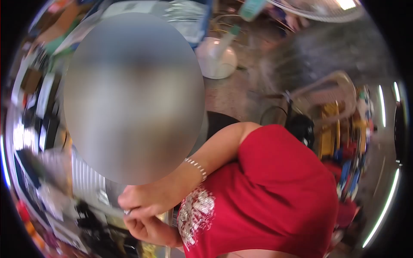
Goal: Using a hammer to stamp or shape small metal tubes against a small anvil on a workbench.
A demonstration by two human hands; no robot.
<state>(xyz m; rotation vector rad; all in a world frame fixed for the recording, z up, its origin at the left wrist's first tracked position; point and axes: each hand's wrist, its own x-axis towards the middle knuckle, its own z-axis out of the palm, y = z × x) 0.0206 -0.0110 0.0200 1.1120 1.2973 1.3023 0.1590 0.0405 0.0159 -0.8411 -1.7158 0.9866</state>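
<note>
Red shirt [288,185], another person's; braceleted hand [150,199] by other hand [154,232], fingers curled, contents indeterminable; loosened fingertips could drop anything small. Wearer's hands: unseen.

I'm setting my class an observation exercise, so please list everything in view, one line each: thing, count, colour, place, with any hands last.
Blurred oval: one, grey, upper left
Blue-edged container: one, blue, top edge
Pale green thing: one, top edge
Wire-rimmed round thing: one, pale, top right
White rounded thing: one, white, above centre
Chair: one, beige, right
Yellow things: count unclear, yellow, below the chair
Light tubes: at least three, white, right rim
Ribbed panel: one, whitish, left
Other clutter: too blurred to count, mixed colours, both sides
Top: one, red with silvery decoration, lower right
Bracelet: one, silvery white, upper wrist
Hands: two, bare, close together, lower left; whose, I cannot tell
</note>
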